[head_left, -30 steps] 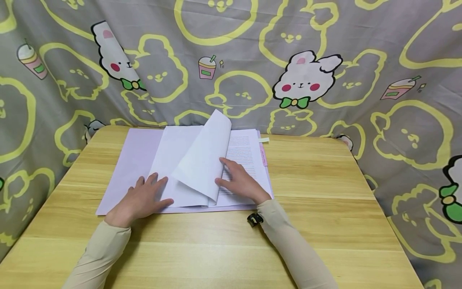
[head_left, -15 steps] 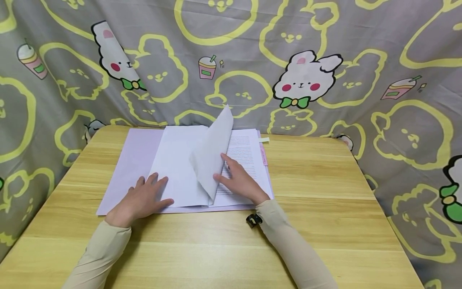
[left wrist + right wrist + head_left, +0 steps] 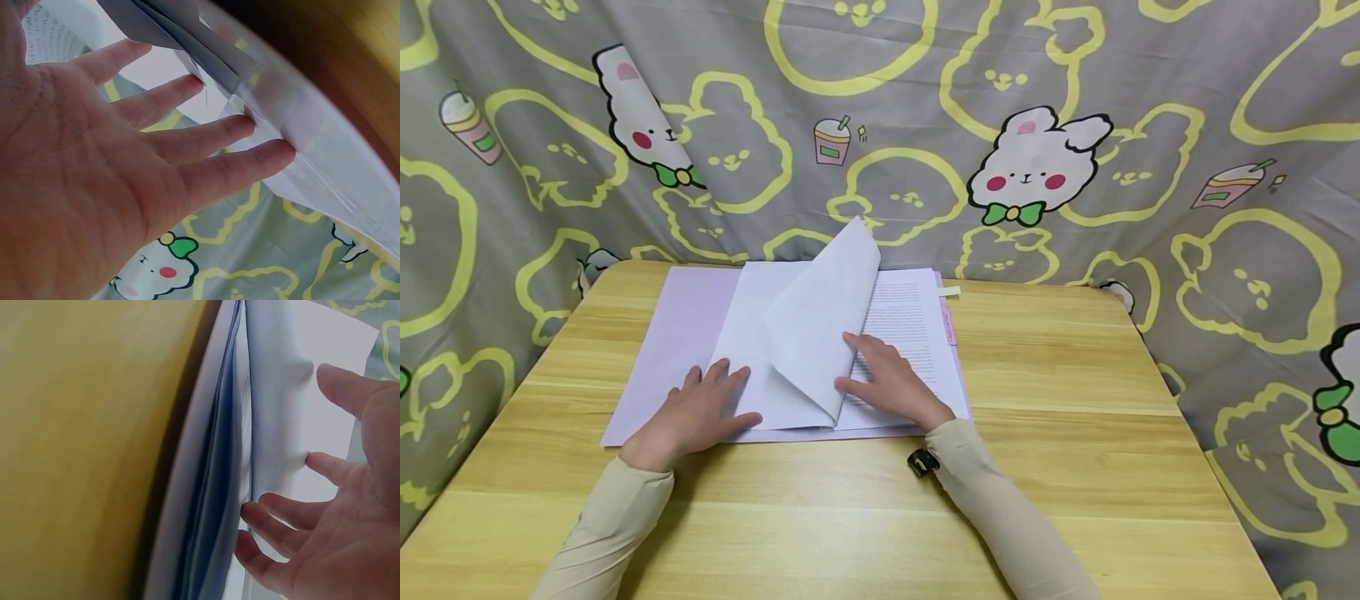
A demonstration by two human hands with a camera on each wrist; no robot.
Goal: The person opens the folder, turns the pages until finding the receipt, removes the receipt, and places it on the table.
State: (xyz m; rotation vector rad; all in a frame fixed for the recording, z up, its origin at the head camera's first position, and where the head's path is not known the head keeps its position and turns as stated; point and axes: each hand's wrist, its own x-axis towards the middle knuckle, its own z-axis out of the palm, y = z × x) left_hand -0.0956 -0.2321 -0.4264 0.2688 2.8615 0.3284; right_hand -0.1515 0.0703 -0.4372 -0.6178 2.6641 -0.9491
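An open lavender folder (image 3: 688, 333) with white papers lies on the table. One loose white sheet (image 3: 820, 321) stands partly lifted across its middle, curled over toward the left, with its top corner up against the curtain. My right hand (image 3: 898, 382) touches the sheet's bent right side with thumb and index fingertip, the other fingers spread toward the printed page (image 3: 898, 317) beneath. With fingers spread, my left hand (image 3: 696, 412) rests on the left-hand white page (image 3: 775, 287). Its fingertips (image 3: 281, 153) touch the paper in the left wrist view.
Small index tabs, one pale green (image 3: 949, 291) and one pink (image 3: 947, 322), stick out at the folder's right edge. A wooden table (image 3: 1075, 400) carries the folder. Behind it hangs a grey patterned curtain (image 3: 917, 92). A black band or clip (image 3: 922, 462) is at the right wrist.
My right hand has shifted slightly left. The lifted sheet narrowed and swung right, then spread back toward the left. The left hand stays in place.
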